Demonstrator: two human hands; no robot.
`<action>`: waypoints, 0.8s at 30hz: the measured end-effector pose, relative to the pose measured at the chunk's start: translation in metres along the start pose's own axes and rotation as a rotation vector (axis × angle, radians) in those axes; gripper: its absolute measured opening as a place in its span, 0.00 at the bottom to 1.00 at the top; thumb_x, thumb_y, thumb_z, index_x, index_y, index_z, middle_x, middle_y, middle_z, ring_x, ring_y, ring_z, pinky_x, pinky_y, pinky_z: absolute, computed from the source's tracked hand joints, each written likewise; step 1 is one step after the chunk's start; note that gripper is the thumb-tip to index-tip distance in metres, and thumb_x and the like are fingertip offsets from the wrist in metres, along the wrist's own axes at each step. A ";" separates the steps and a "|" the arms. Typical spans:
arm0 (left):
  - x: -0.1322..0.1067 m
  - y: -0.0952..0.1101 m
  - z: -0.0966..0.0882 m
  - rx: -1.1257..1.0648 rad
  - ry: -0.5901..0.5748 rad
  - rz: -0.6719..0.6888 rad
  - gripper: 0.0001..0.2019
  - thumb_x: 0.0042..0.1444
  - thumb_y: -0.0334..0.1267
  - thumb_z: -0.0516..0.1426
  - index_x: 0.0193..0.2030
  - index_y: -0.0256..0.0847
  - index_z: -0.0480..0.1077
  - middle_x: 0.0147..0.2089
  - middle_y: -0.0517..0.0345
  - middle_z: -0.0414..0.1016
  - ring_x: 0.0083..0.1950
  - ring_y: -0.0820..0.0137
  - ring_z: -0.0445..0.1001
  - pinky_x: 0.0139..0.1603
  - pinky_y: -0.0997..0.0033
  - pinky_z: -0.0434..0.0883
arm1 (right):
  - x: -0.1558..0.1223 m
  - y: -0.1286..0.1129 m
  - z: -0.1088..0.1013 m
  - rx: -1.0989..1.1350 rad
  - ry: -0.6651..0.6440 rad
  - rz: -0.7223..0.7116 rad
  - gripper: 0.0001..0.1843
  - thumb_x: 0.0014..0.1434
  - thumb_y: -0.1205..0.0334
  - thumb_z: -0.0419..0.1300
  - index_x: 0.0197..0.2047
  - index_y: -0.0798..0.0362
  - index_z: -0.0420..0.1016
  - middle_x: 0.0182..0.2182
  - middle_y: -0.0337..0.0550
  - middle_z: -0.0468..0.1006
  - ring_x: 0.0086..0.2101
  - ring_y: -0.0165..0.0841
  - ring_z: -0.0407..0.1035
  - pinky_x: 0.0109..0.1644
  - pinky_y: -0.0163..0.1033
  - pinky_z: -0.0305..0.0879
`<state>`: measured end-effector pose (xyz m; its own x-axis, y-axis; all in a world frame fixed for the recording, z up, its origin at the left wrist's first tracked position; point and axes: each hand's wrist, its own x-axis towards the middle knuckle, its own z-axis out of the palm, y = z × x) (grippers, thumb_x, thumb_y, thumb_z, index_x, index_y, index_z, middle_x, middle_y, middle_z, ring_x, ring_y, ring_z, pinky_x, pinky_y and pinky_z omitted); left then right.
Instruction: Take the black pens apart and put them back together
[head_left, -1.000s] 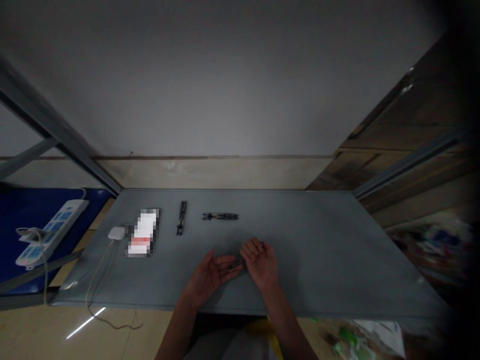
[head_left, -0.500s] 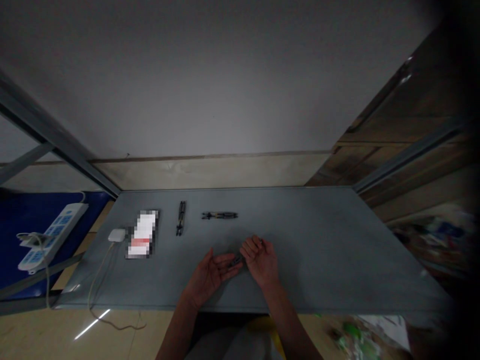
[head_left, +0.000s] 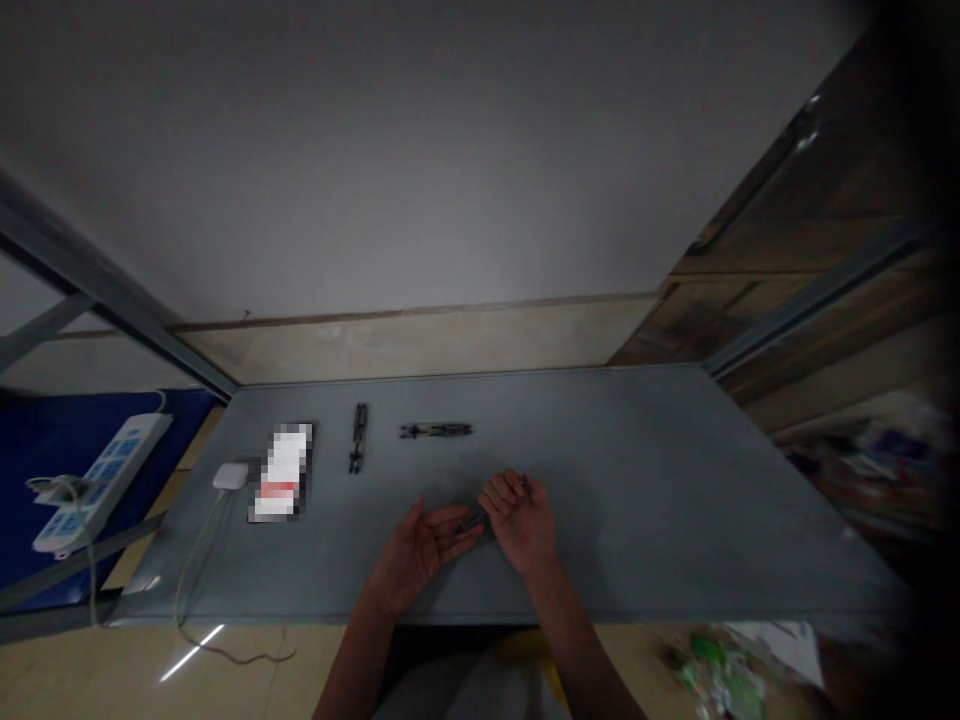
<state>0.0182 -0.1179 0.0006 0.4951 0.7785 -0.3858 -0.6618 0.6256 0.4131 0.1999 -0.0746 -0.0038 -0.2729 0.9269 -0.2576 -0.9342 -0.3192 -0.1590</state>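
Both hands meet over the near middle of a grey table (head_left: pixel 637 480). My left hand (head_left: pixel 420 550) lies palm up, fingers curled loosely round one end of a small dark tool (head_left: pixel 471 520). My right hand (head_left: pixel 521 525) curls its fingers over the tool's other end. Most of the tool is hidden between the fingers, and the picture is dim. Two similar slim dark tools lie farther back: one (head_left: pixel 358 437) lengthwise, one (head_left: pixel 436 431) crosswise.
A phone (head_left: pixel 283 472) lies at the table's left beside a white charger (head_left: pixel 230 476), whose cable hangs over the front edge. A white power strip (head_left: pixel 94 480) rests on a blue surface at far left. A metal frame post runs along the left; wooden panels stand right.
The hands keep their hold on the small tool with hardly any movement. The view has tipped slightly, shifting the scene a little.
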 end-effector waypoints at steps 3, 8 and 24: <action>-0.001 -0.001 0.003 0.051 0.015 0.032 0.25 0.62 0.52 0.54 0.47 0.28 0.78 0.55 0.35 0.77 0.61 0.47 0.71 0.69 0.51 0.59 | -0.001 -0.001 0.002 -0.001 0.001 0.002 0.19 0.64 0.54 0.53 0.24 0.49 0.54 0.20 0.32 0.52 0.21 0.28 0.51 0.26 0.35 0.59; 0.001 -0.013 0.005 0.308 0.107 0.158 0.17 0.53 0.43 0.64 0.50 0.41 0.79 0.53 0.46 0.79 0.48 0.57 0.78 0.51 0.60 0.72 | -0.004 0.000 0.009 -0.092 -0.016 -0.011 0.19 0.67 0.52 0.51 0.25 0.49 0.58 0.20 0.33 0.55 0.21 0.29 0.53 0.27 0.36 0.60; -0.007 0.038 -0.008 0.509 0.792 0.735 0.21 0.46 0.49 0.67 0.44 0.40 0.75 0.37 0.54 0.81 0.32 0.72 0.76 0.35 0.72 0.73 | -0.004 0.024 -0.003 -1.526 -0.179 -0.172 0.21 0.69 0.51 0.50 0.30 0.51 0.74 0.27 0.39 0.75 0.30 0.34 0.68 0.37 0.38 0.60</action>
<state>-0.0152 -0.0998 0.0124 -0.5118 0.8224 -0.2483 -0.2541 0.1311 0.9582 0.1791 -0.0867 -0.0097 -0.3173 0.9475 -0.0388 0.1278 0.0022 -0.9918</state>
